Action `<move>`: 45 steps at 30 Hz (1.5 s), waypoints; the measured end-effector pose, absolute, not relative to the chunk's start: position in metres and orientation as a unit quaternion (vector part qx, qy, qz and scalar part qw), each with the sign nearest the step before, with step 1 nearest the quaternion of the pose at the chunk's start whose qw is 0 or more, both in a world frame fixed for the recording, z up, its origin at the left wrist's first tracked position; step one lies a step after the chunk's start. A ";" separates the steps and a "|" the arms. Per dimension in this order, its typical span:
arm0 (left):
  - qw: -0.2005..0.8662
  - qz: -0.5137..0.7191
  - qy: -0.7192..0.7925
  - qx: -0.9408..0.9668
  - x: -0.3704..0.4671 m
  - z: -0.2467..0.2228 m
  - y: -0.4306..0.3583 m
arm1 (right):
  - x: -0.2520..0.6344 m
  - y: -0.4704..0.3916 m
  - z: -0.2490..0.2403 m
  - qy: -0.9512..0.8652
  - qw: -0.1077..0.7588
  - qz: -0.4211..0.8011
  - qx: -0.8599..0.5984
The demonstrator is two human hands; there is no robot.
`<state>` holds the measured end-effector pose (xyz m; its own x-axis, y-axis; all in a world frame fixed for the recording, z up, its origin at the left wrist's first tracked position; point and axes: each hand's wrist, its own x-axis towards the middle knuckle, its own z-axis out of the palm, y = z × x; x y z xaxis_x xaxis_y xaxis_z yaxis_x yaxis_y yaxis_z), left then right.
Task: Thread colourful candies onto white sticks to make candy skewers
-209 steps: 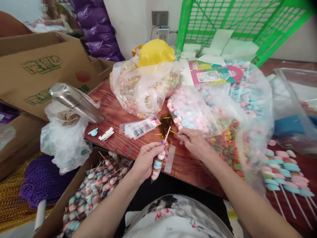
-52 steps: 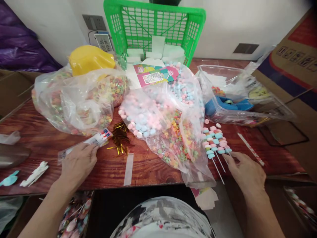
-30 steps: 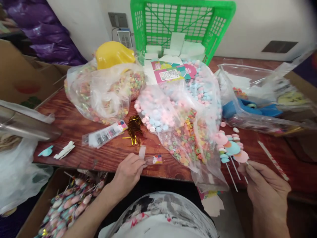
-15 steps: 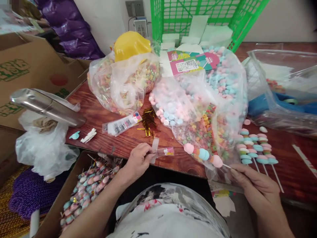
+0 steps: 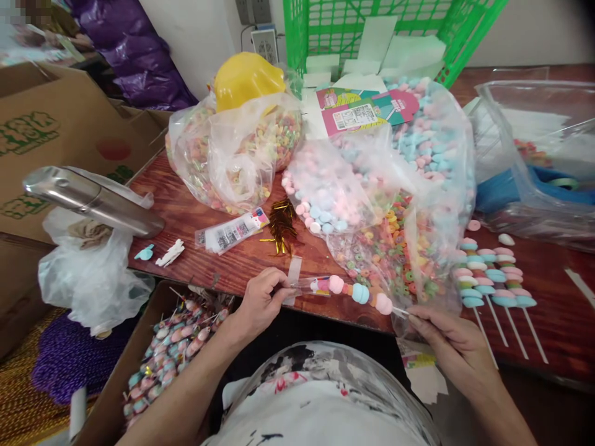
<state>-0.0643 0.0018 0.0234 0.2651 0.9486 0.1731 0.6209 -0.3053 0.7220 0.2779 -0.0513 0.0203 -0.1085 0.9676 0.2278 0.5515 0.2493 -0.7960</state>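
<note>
In my right hand (image 5: 446, 337) the white stick of a candy skewer (image 5: 361, 293) is pinched, with pink and blue marshmallows and gummy rings threaded on it. Its far pink end lies over a small printed clear bag (image 5: 318, 285). My left hand (image 5: 264, 297) is closed, fingertips pinching the bag's near end at the table's edge. A strip of clear tape (image 5: 294, 270) lies under those fingers. Behind them are a stack of printed clear bags (image 5: 231, 231) and a bundle of gold twist ties (image 5: 282, 224).
Several finished-looking skewers (image 5: 495, 279) lie at right. Bags of marshmallows (image 5: 325, 186) and gummy rings (image 5: 232, 155) fill the table's back. A cardboard box of wrapped skewers (image 5: 171, 341) stands below left. A steel flask (image 5: 93, 201) lies tilted at left; a green crate (image 5: 395, 37) stands behind.
My right hand has moved left with the skewer, so its tip now meets the clear bag. My left hand has kept its pinch. The view has shifted slightly.
</note>
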 end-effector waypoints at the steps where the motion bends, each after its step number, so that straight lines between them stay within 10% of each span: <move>1: 0.268 0.306 0.524 0.748 -0.065 0.023 0.002 | 0.278 -0.051 0.020 -0.699 0.381 0.271 -0.542; 45: 0.217 0.296 0.346 0.863 -0.066 0.020 0.010 | 0.247 -0.034 0.028 -0.829 0.330 0.172 -0.416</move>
<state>-0.0656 0.0104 0.0204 0.5847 0.7266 0.3608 0.4691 -0.6657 0.5804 0.2472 -0.0339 0.0278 -0.4351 0.8045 0.4042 0.5768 0.5938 -0.5610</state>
